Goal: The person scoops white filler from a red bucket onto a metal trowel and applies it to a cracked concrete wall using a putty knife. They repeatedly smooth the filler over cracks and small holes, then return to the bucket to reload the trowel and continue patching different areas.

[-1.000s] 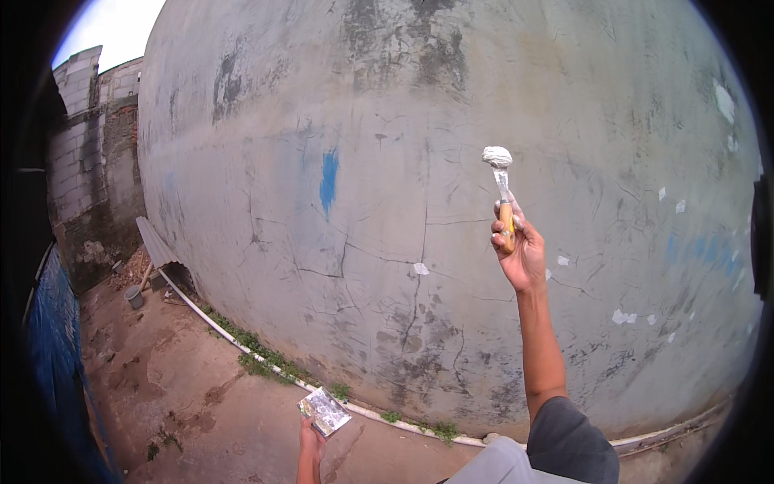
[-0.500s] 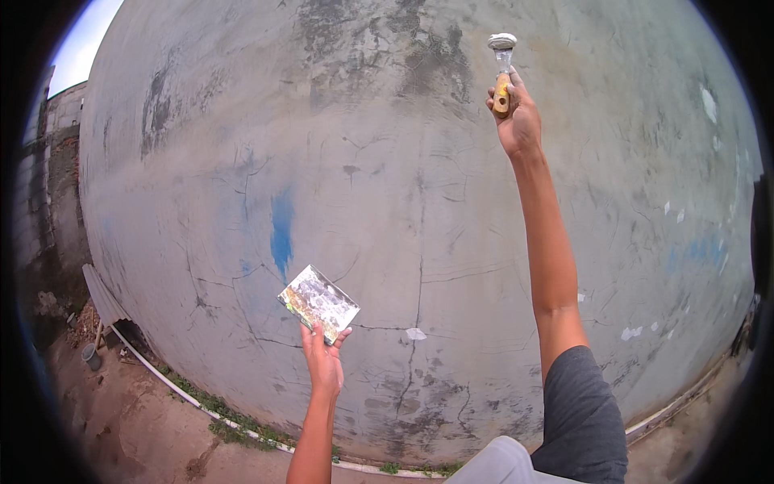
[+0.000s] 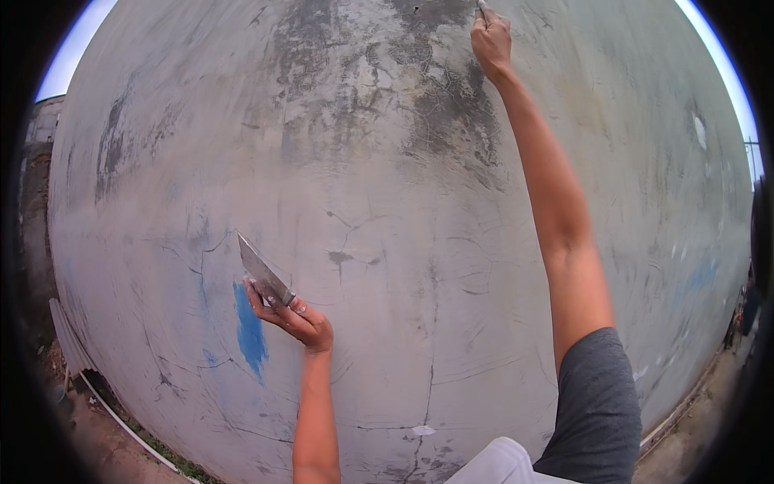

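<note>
Reaching high on the grey, cracked plaster wall [image 3: 387, 210], my right hand [image 3: 491, 46] is closed round the putty knife [image 3: 482, 6], which is mostly hidden behind my fingers at the upper edge of the view, just right of a dark weathered patch [image 3: 439, 97]. Lower and left, my left hand [image 3: 298, 320] grips a flat rectangular board [image 3: 264, 266], now tilted almost edge-on, in front of a blue paint smear [image 3: 250, 339]. Whether the knife touches the plaster, I cannot tell.
A block wall [image 3: 39, 161] stands at the far left, with a corrugated sheet [image 3: 66, 339] below it. A white pipe [image 3: 133, 436] and low weeds [image 3: 193, 468] run along the wall's foot. Dark objects [image 3: 746, 306] sit at the far right edge.
My right hand has risen with the knife to the top of the view. My left hand has lifted the board and tilted it edge-on. The view has shifted upward along the wall.
</note>
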The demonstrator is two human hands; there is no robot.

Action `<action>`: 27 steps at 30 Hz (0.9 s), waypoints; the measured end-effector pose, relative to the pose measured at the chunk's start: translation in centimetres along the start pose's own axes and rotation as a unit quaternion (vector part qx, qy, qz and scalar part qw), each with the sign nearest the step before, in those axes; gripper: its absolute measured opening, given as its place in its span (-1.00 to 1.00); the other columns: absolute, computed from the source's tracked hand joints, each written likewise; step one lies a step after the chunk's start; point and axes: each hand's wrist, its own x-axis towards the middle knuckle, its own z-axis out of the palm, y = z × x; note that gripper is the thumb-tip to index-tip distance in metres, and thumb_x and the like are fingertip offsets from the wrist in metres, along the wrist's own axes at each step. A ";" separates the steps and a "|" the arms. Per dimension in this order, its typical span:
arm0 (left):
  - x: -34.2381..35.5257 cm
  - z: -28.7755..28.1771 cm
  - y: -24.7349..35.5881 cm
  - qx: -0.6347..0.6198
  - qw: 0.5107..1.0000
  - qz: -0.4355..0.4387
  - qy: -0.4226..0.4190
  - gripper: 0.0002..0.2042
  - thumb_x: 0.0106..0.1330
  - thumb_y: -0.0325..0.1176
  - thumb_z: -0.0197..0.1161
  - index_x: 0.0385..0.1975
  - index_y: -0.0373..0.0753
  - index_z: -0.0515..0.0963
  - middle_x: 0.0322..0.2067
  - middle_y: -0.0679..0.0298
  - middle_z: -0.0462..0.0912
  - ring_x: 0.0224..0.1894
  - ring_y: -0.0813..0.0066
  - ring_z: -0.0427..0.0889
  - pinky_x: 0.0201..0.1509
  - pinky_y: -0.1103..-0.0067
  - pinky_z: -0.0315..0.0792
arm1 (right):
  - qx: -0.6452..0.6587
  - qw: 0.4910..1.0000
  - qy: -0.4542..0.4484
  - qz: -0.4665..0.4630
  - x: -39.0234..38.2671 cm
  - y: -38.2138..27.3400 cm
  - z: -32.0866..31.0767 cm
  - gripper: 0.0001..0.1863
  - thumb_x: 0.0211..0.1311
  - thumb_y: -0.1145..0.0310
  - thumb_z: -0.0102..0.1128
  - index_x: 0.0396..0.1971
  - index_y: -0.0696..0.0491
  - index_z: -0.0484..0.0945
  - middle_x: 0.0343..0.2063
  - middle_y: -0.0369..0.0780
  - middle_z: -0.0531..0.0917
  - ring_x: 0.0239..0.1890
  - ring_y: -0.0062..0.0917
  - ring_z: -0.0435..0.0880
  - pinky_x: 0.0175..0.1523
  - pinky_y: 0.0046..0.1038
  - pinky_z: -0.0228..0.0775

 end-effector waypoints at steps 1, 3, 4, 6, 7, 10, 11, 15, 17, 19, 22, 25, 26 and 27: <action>-0.4 0.5 -0.8 0.002 1.000 0.009 -0.008 -0.49 0.46 -0.20 -0.33 0.32 -0.39 0.01 0.28 -0.13 -0.04 0.33 -0.08 0.02 0.31 0.11 0.07 | -0.082 0.994 0.022 -0.071 0.3 0.0 0.8 -0.73 0.13 0.48 -0.05 -0.21 0.21 0.54 -0.35 0.03 0.58 -0.28 -0.16 0.58 -0.12 -0.24 0.43; -0.9 1.3 -1.9 0.003 1.000 0.013 -0.012 -0.46 0.45 -0.20 -0.31 0.33 -0.39 -0.02 0.28 -0.14 -0.04 0.34 -0.13 -0.01 0.33 0.07 0.01 | -0.136 0.982 0.021 -0.125 1.9 -0.2 2.0 -0.71 0.09 0.51 -0.07 -0.19 0.21 0.53 -0.28 0.07 0.55 -0.22 -0.06 0.54 -0.09 -0.17 0.41; -0.8 1.4 -1.7 -0.001 1.000 0.009 -0.009 -0.46 0.44 -0.20 -0.30 0.34 -0.38 -0.03 0.28 -0.14 -0.04 0.34 -0.13 -0.01 0.33 0.07 0.00 | -0.167 0.974 0.022 -0.151 2.6 -0.7 1.9 -0.69 0.07 0.52 -0.08 -0.18 0.21 0.52 -0.24 0.09 0.54 -0.19 -0.01 0.52 -0.07 -0.14 0.40; -0.7 0.7 -1.6 0.002 1.000 -0.007 -0.027 -0.44 0.41 -0.21 -0.30 0.34 -0.38 -0.04 0.28 -0.15 -0.04 0.34 -0.14 -0.01 0.34 0.07 -0.02 | -0.202 0.967 0.002 -0.157 2.2 -1.0 3.1 -0.68 0.03 0.53 -0.06 -0.17 0.20 0.52 -0.20 0.09 0.52 -0.16 -0.01 0.52 -0.05 -0.15 0.40; -0.4 0.7 -1.4 0.003 0.999 -0.013 -0.036 -0.45 0.43 -0.18 -0.34 0.34 -0.36 -0.05 0.28 -0.13 -0.04 0.34 -0.11 -0.02 0.34 0.08 -0.02 | -0.216 0.963 -0.002 -0.163 2.4 -1.2 3.9 -0.67 0.02 0.54 -0.06 -0.17 0.19 0.51 -0.17 0.09 0.51 -0.15 -0.01 0.52 -0.04 -0.15 0.40; 0.3 0.9 -1.3 0.010 0.998 -0.025 -0.061 -0.47 0.47 -0.14 -0.41 0.35 -0.31 -0.06 0.29 -0.09 -0.05 0.36 -0.07 -0.03 0.34 0.10 -0.01 | -0.302 0.938 -0.016 -0.168 2.6 -1.5 6.1 -0.61 -0.02 0.57 -0.03 -0.10 0.16 0.50 -0.16 0.08 0.52 -0.12 -0.01 0.51 -0.01 -0.16 0.42; 0.3 0.9 -1.5 0.013 0.997 -0.027 -0.068 -0.47 0.47 -0.15 -0.41 0.35 -0.32 -0.06 0.29 -0.09 -0.05 0.35 -0.07 -0.03 0.34 0.10 -0.01 | -0.304 0.937 -0.012 -0.171 2.8 -1.4 6.6 -0.58 -0.03 0.57 -0.02 -0.06 0.15 0.48 -0.15 0.08 0.52 -0.10 -0.02 0.51 -0.01 -0.17 0.42; 0.5 1.1 -1.5 -0.007 0.994 -0.054 -0.095 -0.48 0.46 -0.19 -0.39 0.34 -0.35 -0.03 0.28 -0.10 -0.04 0.34 -0.08 -0.02 0.34 0.11 0.00 | -0.313 0.935 -0.026 -0.165 3.3 -1.3 7.8 -0.47 -0.05 0.57 0.00 0.06 0.10 0.40 -0.10 0.08 0.50 -0.05 -0.03 0.49 0.01 -0.18 0.43; 0.7 1.1 -1.7 -0.020 0.994 -0.051 -0.098 -0.49 0.46 -0.22 -0.38 0.33 -0.38 -0.01 0.28 -0.11 -0.03 0.34 -0.08 -0.01 0.33 0.11 0.00 | -0.309 0.938 -0.042 -0.151 2.9 -2.2 8.2 -0.45 -0.04 0.57 0.00 0.08 0.09 0.38 -0.09 0.09 0.50 -0.03 -0.03 0.48 0.02 -0.19 0.43; 0.9 1.1 -2.0 -0.030 0.993 -0.047 -0.100 -0.49 0.45 -0.25 -0.36 0.32 -0.40 0.01 0.27 -0.12 -0.02 0.34 -0.08 0.00 0.32 0.11 0.01 | -0.299 0.943 -0.049 -0.136 2.3 -2.8 8.3 -0.45 -0.04 0.57 0.01 0.08 0.09 0.39 -0.08 0.09 0.50 -0.02 -0.04 0.47 0.02 -0.18 0.42; 0.9 1.1 -2.3 -0.040 0.993 -0.042 -0.102 -0.50 0.44 -0.27 -0.35 0.31 -0.42 0.03 0.27 -0.12 -0.01 0.33 -0.08 0.02 0.31 0.11 0.02 | -0.305 0.939 -0.035 -0.152 2.1 -2.9 8.9 -0.45 -0.04 0.57 0.01 0.09 0.09 0.37 -0.08 0.08 0.50 -0.01 -0.04 0.47 0.03 -0.19 0.42; 1.0 1.2 -2.3 -0.048 0.993 -0.045 -0.100 -0.50 0.44 -0.28 -0.34 0.30 -0.43 0.04 0.27 -0.13 -0.01 0.31 -0.07 0.05 0.30 0.13 0.03 | -0.358 0.924 -0.054 -0.126 2.4 -2.5 9.5 -0.40 -0.03 0.57 0.00 0.15 0.10 0.30 -0.07 0.08 0.50 0.02 -0.03 0.45 0.06 -0.19 0.41; 0.9 1.5 -2.0 -0.055 0.992 -0.050 -0.100 -0.50 0.44 -0.28 -0.33 0.30 -0.43 0.04 0.27 -0.13 0.00 0.30 -0.06 0.06 0.30 0.14 0.04 | -0.374 0.916 -0.087 -0.117 3.1 -1.5 9.6 -0.41 -0.02 0.57 0.01 0.14 0.09 0.32 -0.06 0.08 0.49 0.03 -0.03 0.44 0.07 -0.19 0.40; 0.9 1.7 -1.8 -0.064 0.991 -0.057 -0.100 -0.50 0.44 -0.28 -0.33 0.30 -0.44 0.05 0.27 -0.13 0.01 0.30 -0.06 0.07 0.29 0.14 0.04 | -0.390 0.907 -0.119 -0.108 4.0 -0.7 9.6 -0.42 -0.02 0.57 0.01 0.13 0.09 0.34 -0.05 0.07 0.49 0.04 -0.03 0.43 0.08 -0.19 0.39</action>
